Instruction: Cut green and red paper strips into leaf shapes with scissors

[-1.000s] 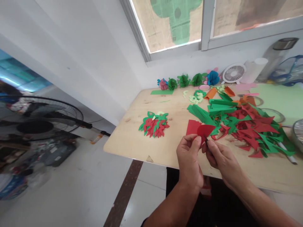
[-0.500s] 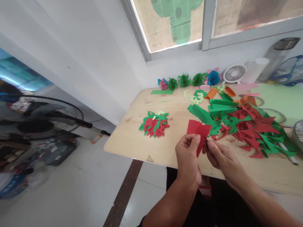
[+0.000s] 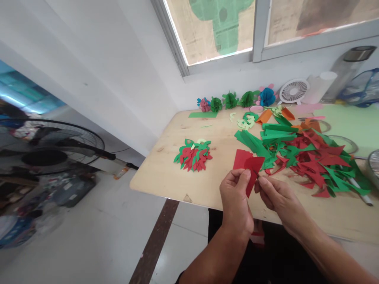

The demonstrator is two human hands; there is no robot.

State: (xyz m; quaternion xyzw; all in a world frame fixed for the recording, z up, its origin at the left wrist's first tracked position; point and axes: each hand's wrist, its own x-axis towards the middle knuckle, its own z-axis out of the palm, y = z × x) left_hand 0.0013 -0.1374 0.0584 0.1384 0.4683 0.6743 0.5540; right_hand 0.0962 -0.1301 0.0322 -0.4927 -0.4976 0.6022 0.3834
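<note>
My left hand (image 3: 235,193) is closed on a piece of red paper (image 3: 255,163), pinched under the thumb near the table's front edge. At the paper's right side, my right hand (image 3: 275,193) is wrapped round a pair of scissors (image 3: 257,174). Only their thin dark blades show, against the red paper; the handles are hidden in the fingers. Just behind my left hand lie more red paper strips (image 3: 241,157). To the left is a pile of red and green leaf-shaped cut-outs (image 3: 194,155).
Red paper scraps (image 3: 310,157) and green paper strips (image 3: 278,133) are heaped on the wooden table (image 3: 166,165) at right. Paper honeycomb figures (image 3: 231,101) and a small white fan (image 3: 293,92) stand along the wall. A large black fan (image 3: 59,152) is left of the table.
Both hands stay almost in place. My right hand has shifted very slightly at the paper's edge, and a little more of the dark blade shows.
</note>
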